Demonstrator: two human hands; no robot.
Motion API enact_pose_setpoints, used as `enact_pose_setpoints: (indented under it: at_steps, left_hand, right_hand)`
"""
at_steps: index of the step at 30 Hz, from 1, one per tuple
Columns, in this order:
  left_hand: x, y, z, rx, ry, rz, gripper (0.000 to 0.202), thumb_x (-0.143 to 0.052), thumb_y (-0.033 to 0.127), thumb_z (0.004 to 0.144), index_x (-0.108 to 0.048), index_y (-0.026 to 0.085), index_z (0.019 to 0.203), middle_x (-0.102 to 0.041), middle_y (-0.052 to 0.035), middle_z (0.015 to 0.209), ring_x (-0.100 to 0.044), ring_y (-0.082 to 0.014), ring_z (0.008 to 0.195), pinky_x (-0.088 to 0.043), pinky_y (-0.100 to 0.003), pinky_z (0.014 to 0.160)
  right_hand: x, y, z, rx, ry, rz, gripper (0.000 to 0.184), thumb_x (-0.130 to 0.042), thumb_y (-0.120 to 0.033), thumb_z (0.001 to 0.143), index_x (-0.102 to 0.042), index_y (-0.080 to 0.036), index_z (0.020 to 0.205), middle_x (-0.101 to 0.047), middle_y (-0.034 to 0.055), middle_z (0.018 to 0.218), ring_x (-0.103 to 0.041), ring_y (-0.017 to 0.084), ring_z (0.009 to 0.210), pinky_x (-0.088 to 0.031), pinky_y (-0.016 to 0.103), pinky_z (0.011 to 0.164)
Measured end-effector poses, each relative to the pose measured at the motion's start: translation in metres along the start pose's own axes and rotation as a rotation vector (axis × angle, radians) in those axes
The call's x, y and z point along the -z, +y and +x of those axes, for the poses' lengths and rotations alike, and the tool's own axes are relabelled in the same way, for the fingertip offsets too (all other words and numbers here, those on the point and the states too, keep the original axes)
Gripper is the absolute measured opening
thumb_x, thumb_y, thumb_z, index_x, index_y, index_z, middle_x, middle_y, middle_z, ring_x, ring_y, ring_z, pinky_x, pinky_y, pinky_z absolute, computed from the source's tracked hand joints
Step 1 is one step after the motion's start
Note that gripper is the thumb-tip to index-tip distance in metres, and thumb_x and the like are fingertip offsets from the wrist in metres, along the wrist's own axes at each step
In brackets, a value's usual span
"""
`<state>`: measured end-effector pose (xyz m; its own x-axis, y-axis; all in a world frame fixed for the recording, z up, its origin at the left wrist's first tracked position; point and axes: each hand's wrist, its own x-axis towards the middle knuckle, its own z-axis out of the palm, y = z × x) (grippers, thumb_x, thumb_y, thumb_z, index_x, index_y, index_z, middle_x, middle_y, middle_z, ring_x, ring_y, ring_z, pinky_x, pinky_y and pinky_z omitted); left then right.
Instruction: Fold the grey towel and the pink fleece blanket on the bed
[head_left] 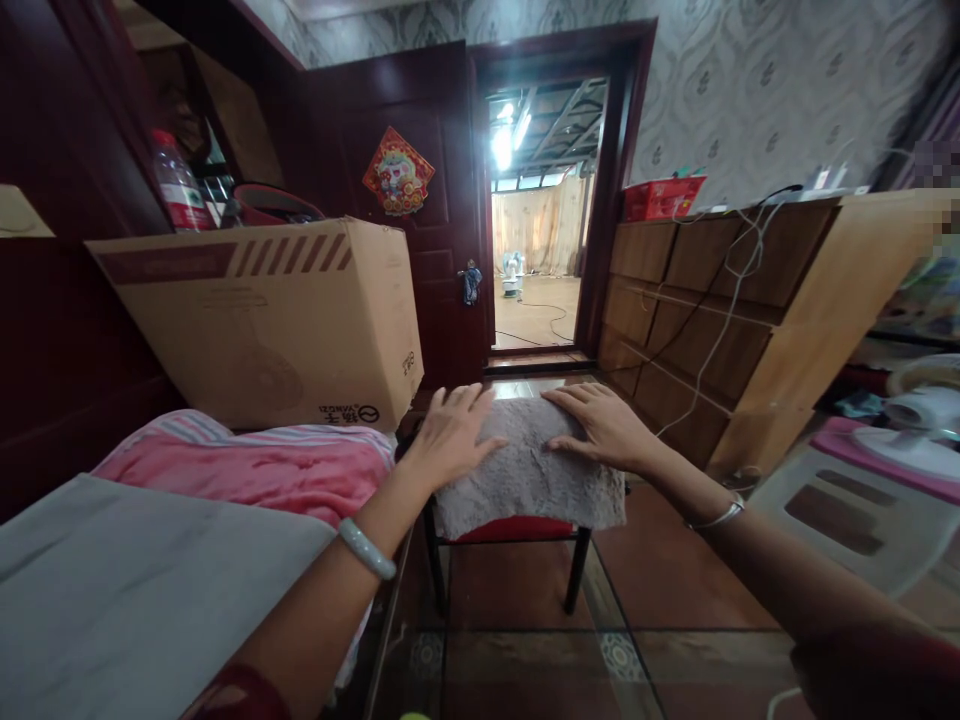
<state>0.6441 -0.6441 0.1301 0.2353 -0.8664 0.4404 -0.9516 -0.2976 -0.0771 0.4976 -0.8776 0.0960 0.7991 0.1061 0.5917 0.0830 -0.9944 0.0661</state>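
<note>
A grey fuzzy cloth (529,475) lies folded over a small red-seated stool (517,530) with dark metal legs. My left hand (454,435) rests flat on the cloth's left part, fingers stretched out and slightly spread. My right hand (600,420) lies flat on the cloth's right part, fingers extended toward the left. Both palms press down on the cloth, and neither hand grips anything. A pale bangle sits on my left wrist and a thin silver one on my right.
A large cardboard box (277,320) rests on pink striped bedding (255,465) to the left, beside a grey sheet (135,590). A wooden chest of drawers (750,310) with hanging cables stands right. An open doorway (536,260) lies ahead. A white fan (926,405) sits at far right.
</note>
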Motion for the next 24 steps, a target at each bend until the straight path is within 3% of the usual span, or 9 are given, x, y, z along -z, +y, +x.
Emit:
enact_pose_setpoints:
  at_steps: [2,5,8,11,18,21,24]
  left_hand:
    - [-0.005,0.019,0.013,-0.082,0.018,0.021,0.064,-0.056,0.05,0.096,-0.043,0.018,0.149,-0.046,-0.0178,0.153,-0.041,-0.0328,0.141,-0.027,-0.055,0.119]
    - [-0.017,0.035,0.027,-0.082,-0.012,0.067,0.062,-0.055,0.054,0.096,-0.047,0.018,0.146,-0.059,-0.0167,0.136,-0.053,-0.0333,0.126,-0.039,-0.051,0.107]
    - [-0.022,0.029,0.027,0.009,-0.051,0.13,0.065,-0.053,0.065,0.092,-0.053,0.019,0.138,-0.066,-0.0149,0.113,-0.062,-0.0331,0.103,-0.047,-0.045,0.089]
    - [-0.018,0.007,0.012,0.055,-0.065,0.156,0.07,-0.054,0.072,0.087,-0.056,0.019,0.132,-0.065,-0.0148,0.109,-0.062,-0.0327,0.097,-0.048,-0.044,0.085]
    - [-0.021,-0.044,-0.022,0.046,0.005,-0.062,0.069,-0.073,0.054,0.083,-0.049,0.024,0.14,-0.062,-0.0127,0.127,-0.061,-0.0307,0.118,-0.049,-0.044,0.101]
    - [-0.029,-0.05,-0.036,0.064,0.043,-0.099,0.075,-0.073,0.046,0.085,-0.041,0.022,0.148,-0.056,-0.0168,0.143,-0.056,-0.0328,0.13,-0.045,-0.049,0.109]
    - [-0.033,-0.05,-0.067,0.129,0.048,-0.099,0.081,-0.068,0.037,0.089,-0.028,0.021,0.157,-0.041,-0.0197,0.158,-0.043,-0.0324,0.144,-0.038,-0.051,0.116]
  right_hand:
    - [-0.003,-0.004,0.0,-0.006,0.007,-0.017,0.082,-0.046,-0.079,0.09,-0.054,-0.018,0.144,-0.065,0.0179,0.128,-0.06,0.035,0.113,-0.045,0.05,0.096]
    - [-0.009,-0.008,0.0,-0.036,0.017,-0.062,0.083,-0.045,-0.079,0.09,-0.053,-0.016,0.143,-0.066,0.0184,0.125,-0.06,0.036,0.11,-0.045,0.049,0.093]
    - [-0.014,-0.008,-0.001,-0.046,0.029,-0.092,0.076,-0.044,-0.076,0.092,-0.056,-0.018,0.139,-0.066,0.0171,0.123,-0.06,0.034,0.107,-0.043,0.048,0.092]
    - [-0.015,-0.007,-0.002,-0.042,0.042,-0.089,0.067,-0.043,-0.07,0.095,-0.055,-0.021,0.14,-0.067,0.0152,0.122,-0.06,0.033,0.107,-0.042,0.047,0.092]
    - [-0.016,-0.007,-0.003,-0.059,0.053,-0.098,0.068,-0.044,-0.069,0.094,-0.055,-0.021,0.141,-0.067,0.0146,0.119,-0.059,0.034,0.106,-0.043,0.046,0.088]
    - [-0.017,-0.005,-0.005,-0.052,0.044,-0.1,0.071,-0.045,-0.072,0.093,-0.054,-0.022,0.143,-0.067,0.0147,0.119,-0.059,0.035,0.107,-0.043,0.046,0.089]
    - [-0.02,-0.003,-0.007,-0.037,0.05,-0.1,0.079,-0.045,-0.076,0.09,-0.054,-0.02,0.144,-0.067,0.017,0.122,-0.06,0.037,0.107,-0.044,0.048,0.09]
